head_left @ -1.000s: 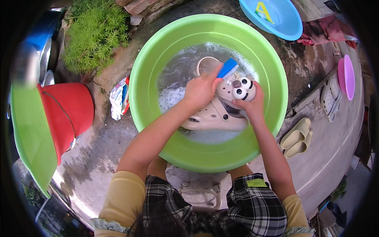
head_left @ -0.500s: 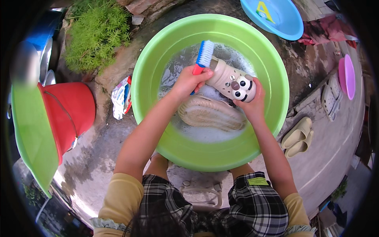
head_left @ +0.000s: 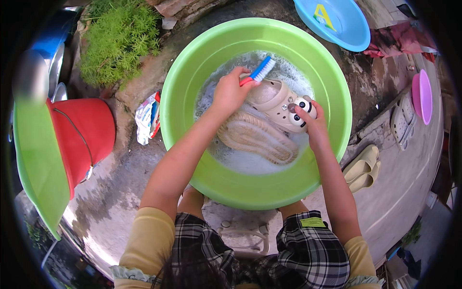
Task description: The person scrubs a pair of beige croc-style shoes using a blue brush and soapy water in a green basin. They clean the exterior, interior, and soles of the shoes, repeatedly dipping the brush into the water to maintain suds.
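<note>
A beige clog (head_left: 280, 111) with cartoon eyes and a brown nose on its toe is tilted above soapy water in a big green basin (head_left: 195, 62). My right hand (head_left: 313, 124) grips the toe end, thumb on top beside the eyes. My left hand (head_left: 232, 90) is closed around the red handle of a scrub brush (head_left: 263, 69) with a blue back and white bristles. The brush is at the clog's heel end; whether the bristles touch it I cannot tell. Sole up, a second clog (head_left: 257, 137) lies partly in the suds just below.
Left of the basin are a detergent packet (head_left: 147, 118), a red bucket (head_left: 91, 142) and a leaning green basin (head_left: 38, 164). A light blue basin (head_left: 344, 29) stands at the upper right. Beige slippers (head_left: 362, 169), grey clogs (head_left: 403, 120) and a pink basin (head_left: 422, 96) are along the right.
The held clog has turned so its opening shows more, and its toe moved slightly right. The brush tilted rightward. My right thumb moved onto the toe's top; the lower clog shifted slightly.
</note>
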A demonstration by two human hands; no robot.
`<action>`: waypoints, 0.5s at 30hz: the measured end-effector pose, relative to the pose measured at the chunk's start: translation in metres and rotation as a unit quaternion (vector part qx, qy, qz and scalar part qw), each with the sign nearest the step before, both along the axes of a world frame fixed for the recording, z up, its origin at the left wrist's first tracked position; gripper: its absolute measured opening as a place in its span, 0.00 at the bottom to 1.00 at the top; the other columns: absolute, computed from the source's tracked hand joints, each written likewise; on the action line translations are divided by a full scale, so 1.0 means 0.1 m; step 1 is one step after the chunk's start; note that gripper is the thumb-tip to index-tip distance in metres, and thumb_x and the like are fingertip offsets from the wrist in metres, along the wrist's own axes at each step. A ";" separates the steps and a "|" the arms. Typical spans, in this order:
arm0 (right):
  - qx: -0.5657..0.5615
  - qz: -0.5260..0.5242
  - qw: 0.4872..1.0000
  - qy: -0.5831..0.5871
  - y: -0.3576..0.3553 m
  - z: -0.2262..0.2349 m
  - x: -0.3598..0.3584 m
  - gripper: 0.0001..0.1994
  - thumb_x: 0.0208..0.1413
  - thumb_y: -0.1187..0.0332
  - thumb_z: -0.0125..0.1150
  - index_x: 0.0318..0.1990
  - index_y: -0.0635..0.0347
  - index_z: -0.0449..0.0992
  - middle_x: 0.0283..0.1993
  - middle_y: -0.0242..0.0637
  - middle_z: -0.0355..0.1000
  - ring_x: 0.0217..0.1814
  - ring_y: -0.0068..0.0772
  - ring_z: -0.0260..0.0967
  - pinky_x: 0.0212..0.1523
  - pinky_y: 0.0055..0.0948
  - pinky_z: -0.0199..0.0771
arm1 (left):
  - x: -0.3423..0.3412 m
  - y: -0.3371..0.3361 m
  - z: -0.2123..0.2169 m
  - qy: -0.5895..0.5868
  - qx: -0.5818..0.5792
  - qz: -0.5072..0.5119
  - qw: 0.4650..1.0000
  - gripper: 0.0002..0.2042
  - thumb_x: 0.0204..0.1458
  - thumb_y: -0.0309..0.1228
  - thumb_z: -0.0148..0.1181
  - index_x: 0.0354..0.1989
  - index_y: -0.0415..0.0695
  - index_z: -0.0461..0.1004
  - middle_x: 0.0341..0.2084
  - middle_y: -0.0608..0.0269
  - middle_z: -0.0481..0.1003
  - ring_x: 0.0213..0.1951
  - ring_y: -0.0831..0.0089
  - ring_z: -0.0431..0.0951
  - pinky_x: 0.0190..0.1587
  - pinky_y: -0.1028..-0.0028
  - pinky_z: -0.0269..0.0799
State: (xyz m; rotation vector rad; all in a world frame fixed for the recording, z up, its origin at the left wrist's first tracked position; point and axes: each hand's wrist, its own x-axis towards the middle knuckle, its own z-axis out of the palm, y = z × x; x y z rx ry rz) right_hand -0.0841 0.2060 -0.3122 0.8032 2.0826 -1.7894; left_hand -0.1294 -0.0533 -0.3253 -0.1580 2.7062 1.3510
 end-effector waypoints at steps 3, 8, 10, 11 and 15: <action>0.063 0.012 0.998 0.008 -0.01 -0.14 -0.02 0.43 0.37 0.59 0.81 0.60 0.63 0.63 0.50 0.45 0.73 0.51 0.34 0.72 0.53 0.32 0.73 | 0.11 -0.25 -0.24 -0.006 -0.191 0.094 0.977 0.15 0.55 0.43 0.61 0.44 0.45 0.78 0.33 0.49 0.78 0.39 0.52 0.78 0.41 0.59 0.74; 0.124 0.029 0.992 -0.005 0.01 -0.41 -0.11 0.43 0.34 0.60 0.81 0.60 0.64 0.64 0.50 0.45 0.73 0.50 0.36 0.73 0.53 0.35 0.72 | 0.22 -0.18 -0.20 -0.033 -0.129 -0.046 0.990 0.16 0.53 0.39 0.63 0.50 0.52 0.79 0.35 0.52 0.77 0.41 0.54 0.78 0.45 0.60 0.73; 0.035 0.025 0.997 -0.058 0.08 -0.46 -0.21 0.43 0.37 0.63 0.80 0.62 0.62 0.62 0.53 0.45 0.72 0.53 0.38 0.73 0.55 0.39 0.72 | 0.13 -0.30 -0.11 -0.055 -0.094 -0.205 0.973 0.16 0.52 0.36 0.64 0.50 0.54 0.80 0.34 0.54 0.77 0.41 0.55 0.78 0.47 0.61 0.72; -0.030 0.012 0.994 -0.104 0.13 -0.49 -0.23 0.43 0.38 0.65 0.79 0.63 0.61 0.61 0.55 0.44 0.72 0.54 0.39 0.72 0.55 0.39 0.71 | 0.05 -0.37 -0.13 -0.055 -0.111 -0.191 0.974 0.15 0.51 0.37 0.64 0.48 0.55 0.81 0.35 0.55 0.78 0.42 0.56 0.78 0.47 0.60 0.72; -0.203 -0.022 0.957 -0.206 0.10 -0.43 -0.25 0.48 0.41 0.72 0.77 0.70 0.52 0.53 0.60 0.41 0.68 0.59 0.39 0.70 0.58 0.44 0.71 | -0.25 -0.23 -0.09 0.022 -0.188 -0.251 0.949 0.10 0.47 0.31 0.63 0.38 0.53 0.84 0.36 0.57 0.79 0.43 0.59 0.77 0.46 0.61 0.72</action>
